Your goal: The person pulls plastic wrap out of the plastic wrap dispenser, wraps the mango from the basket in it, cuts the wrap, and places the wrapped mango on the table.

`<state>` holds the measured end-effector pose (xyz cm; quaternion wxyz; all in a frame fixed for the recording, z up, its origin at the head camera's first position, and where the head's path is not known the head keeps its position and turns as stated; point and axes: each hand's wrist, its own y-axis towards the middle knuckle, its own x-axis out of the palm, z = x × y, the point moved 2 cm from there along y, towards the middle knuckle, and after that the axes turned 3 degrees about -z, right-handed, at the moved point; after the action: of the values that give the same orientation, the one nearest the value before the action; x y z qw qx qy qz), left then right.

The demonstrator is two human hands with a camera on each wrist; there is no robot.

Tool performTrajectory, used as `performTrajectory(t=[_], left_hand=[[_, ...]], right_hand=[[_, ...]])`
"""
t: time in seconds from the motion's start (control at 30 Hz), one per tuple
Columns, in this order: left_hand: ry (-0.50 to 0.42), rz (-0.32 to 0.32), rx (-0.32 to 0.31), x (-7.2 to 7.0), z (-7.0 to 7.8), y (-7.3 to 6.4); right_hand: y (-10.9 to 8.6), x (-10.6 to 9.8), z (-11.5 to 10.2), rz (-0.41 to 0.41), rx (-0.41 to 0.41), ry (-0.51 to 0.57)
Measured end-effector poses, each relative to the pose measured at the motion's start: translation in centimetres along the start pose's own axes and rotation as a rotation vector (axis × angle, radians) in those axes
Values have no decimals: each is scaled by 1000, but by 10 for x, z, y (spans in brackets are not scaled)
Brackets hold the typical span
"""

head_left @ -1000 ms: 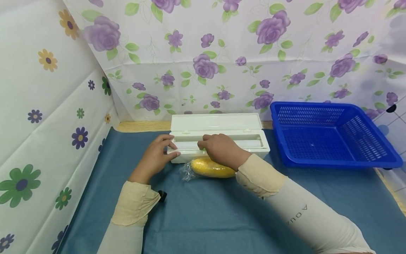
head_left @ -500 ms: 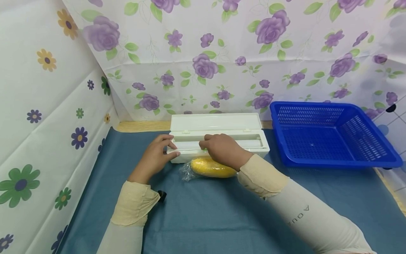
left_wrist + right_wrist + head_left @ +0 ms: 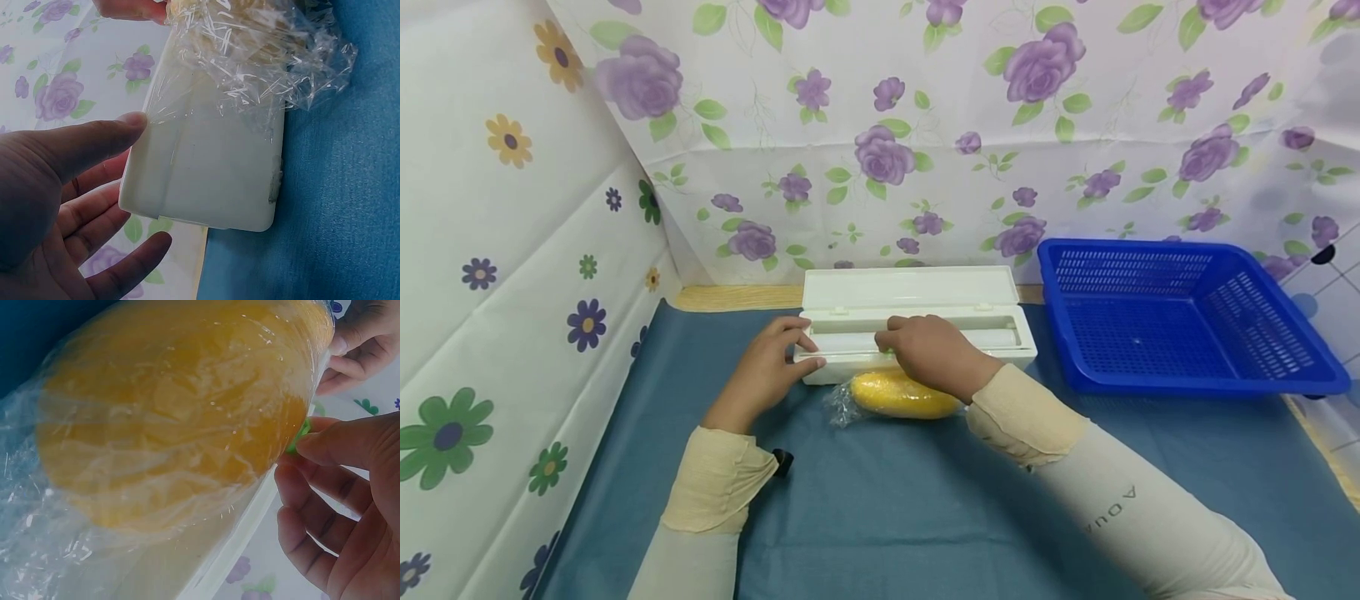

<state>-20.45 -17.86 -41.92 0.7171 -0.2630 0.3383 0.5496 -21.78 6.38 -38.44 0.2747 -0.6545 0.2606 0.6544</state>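
A white cling film dispenser [image 3: 842, 370] stands at the back of the table with its lid up and a white roll [image 3: 988, 338] inside. My left hand [image 3: 760, 372] grips its left end, thumb at the front edge and fingertips over the top. With thumb and forefinger, my right hand [image 3: 936, 357] pinches a small green slide cutter [image 3: 300, 435] on the front edge. Against the box's front lies a yellow oblong thing [image 3: 895, 395] in clear film, looking like a fruit. Its film [image 3: 250, 75] drapes over the box front in the left wrist view.
A blue perforated basket [image 3: 1195, 385] stands on the right, close beside the box. A teal cloth [image 3: 880, 508] covers the table. Flowered sheeting [image 3: 820, 183] hangs behind and along the left. A small black object [image 3: 783, 462] shows by the left cuff.
My right hand has slid slightly to the right along the dispenser's front edge with the green cutter. The left hand and the yellow thing have stayed in place.
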Motion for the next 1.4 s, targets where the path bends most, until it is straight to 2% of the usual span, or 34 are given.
performTrajectory(t=[0.83, 1.4], left_hand=[[4, -9, -6, 0, -1, 1], [9, -3, 1, 1, -1, 1]], right_hand=[[-4, 2, 7, -1, 37, 61], [-7, 5, 8, -6, 35, -17]])
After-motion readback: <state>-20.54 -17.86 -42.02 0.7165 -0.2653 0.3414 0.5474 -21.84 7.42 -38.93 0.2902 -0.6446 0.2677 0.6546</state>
